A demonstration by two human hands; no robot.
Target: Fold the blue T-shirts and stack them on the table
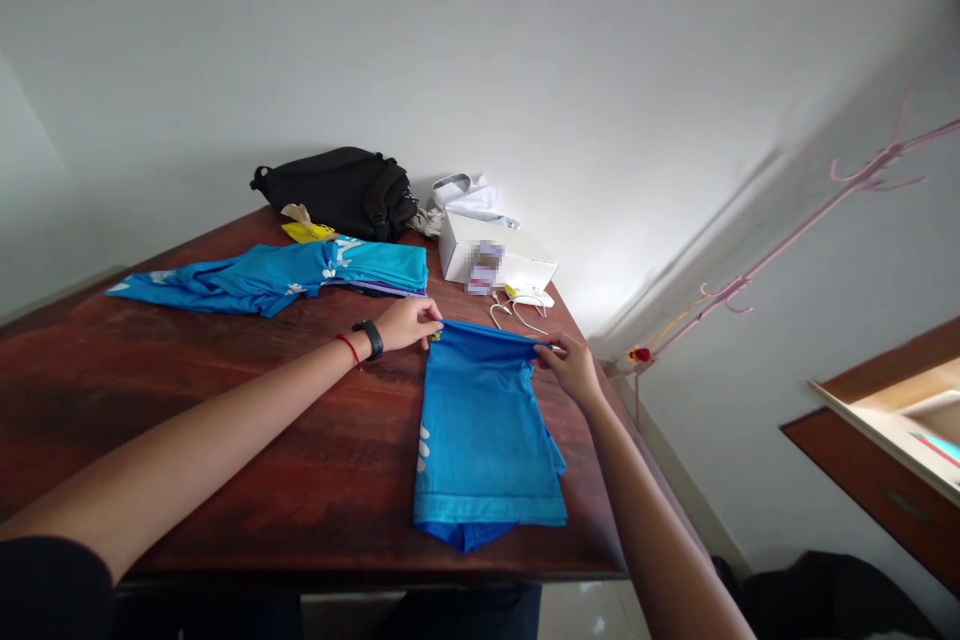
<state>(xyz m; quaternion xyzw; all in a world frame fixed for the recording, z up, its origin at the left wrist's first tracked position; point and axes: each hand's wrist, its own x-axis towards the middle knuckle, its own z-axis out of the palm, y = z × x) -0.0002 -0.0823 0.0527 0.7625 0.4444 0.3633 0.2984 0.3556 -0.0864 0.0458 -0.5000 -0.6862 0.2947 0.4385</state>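
Note:
A pair of blue shorts point(484, 420), folded in half, lies near the front edge of the table with its waistband at the far end. White marks run along its left side, and a darker blue layer shows under the hem. My left hand point(412, 322) pinches the left corner of the waistband. At the right corner, my right hand point(570, 367) grips the same band between thumb and fingers. To the left of the shorts, a blue garment with white marks point(247, 280) lies partly over a folded stack of clothes point(386, 265).
The brown wooden table point(300, 480) meets the wall at the back. On it are a black bag point(330, 190), a yellow item point(307, 232), a white box point(499, 250), white fabric point(465, 195) and a white cable point(525, 315). A pink coat stand point(810, 205) leans into view at right.

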